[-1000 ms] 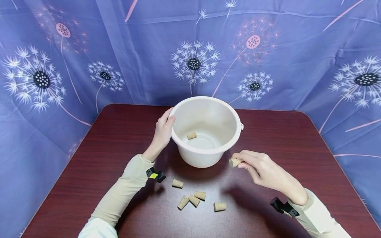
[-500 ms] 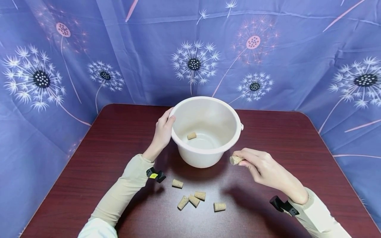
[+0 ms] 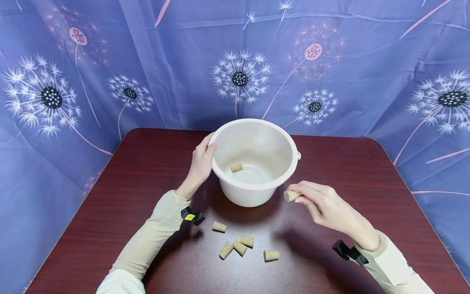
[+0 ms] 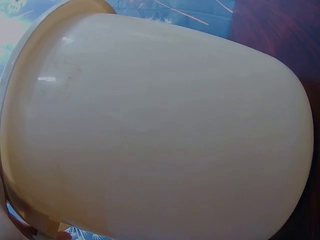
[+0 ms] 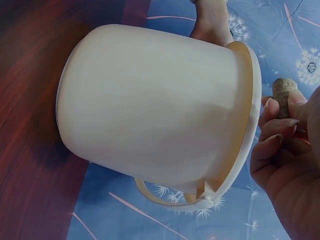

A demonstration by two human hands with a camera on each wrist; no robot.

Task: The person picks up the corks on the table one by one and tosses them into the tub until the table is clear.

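Note:
A white plastic bucket [image 3: 245,196] stands on the table, with one cork [image 3: 236,167] lying on its floor. My left hand [image 3: 200,161] grips the bucket's rim on the left side, thumb over the edge; most of its fingers are hidden behind the wall. Just right of the bucket's front, my right hand [image 3: 324,202] pinches another cork [image 3: 291,196] between thumb and fingers, above the table and apart from the rim. The right wrist view shows this held cork [image 5: 284,95] beside the rim. Several loose corks [image 3: 240,248] lie on the table in front of the bucket.
The dark red wooden table [image 3: 158,163] backs onto a blue curtain [image 3: 183,73] printed with dandelions, which also hangs at both sides. A pale handle [image 5: 160,197] hangs on the bucket's far side in the right wrist view.
My right hand has risen very slightly with the cork in its fingers. The left hand, the bucket and the loose corks have stayed in place.

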